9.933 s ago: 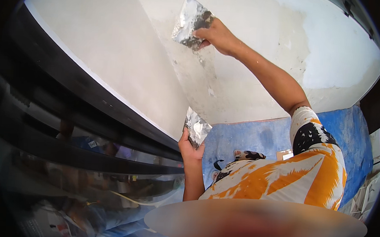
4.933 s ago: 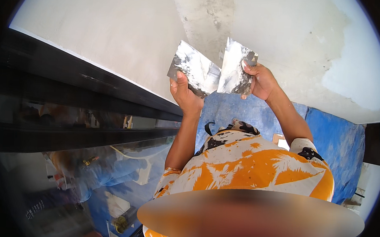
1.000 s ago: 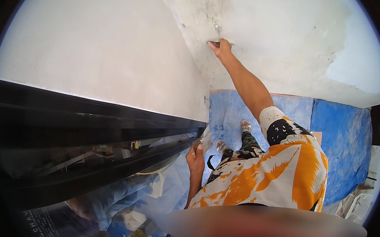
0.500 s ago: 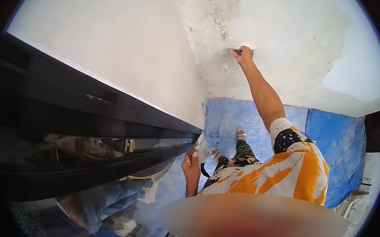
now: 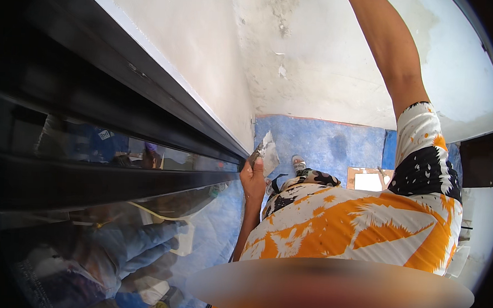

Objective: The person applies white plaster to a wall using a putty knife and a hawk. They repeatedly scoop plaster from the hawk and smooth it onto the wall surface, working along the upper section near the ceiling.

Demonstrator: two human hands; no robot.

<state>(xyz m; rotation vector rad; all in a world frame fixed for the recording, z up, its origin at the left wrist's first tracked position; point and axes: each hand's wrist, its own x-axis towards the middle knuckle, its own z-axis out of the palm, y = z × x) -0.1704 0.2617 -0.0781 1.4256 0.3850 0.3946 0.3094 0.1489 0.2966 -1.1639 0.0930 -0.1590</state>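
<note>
My left hand point(image 5: 252, 179) is closed, thumb on top, around the near end of a broad scraper point(image 5: 270, 151), whose flat plate is smeared with whitish putty. It is beside the black frame's end, over the blue floor covering. My right forearm point(image 5: 387, 50) stretches up along the wall and leaves the picture at the top edge, so my right hand and anything in it are out of sight. The pale wall point(image 5: 323, 80) ahead has grey stains and rough, flaked patches.
A black-framed glass panel point(image 5: 117, 172) runs close along my left. Blue covering point(image 5: 314, 135) spreads over the floor, with a cardboard box point(image 5: 352, 179) by my right side. Jeans-clad legs point(image 5: 136, 246) and a pale stool point(image 5: 185, 240) show through or in the glass.
My right hand, which held a thin flat blade against the wall, has swept up and right out of the picture. My left hand with its scraper shows slightly higher. The view has shifted.
</note>
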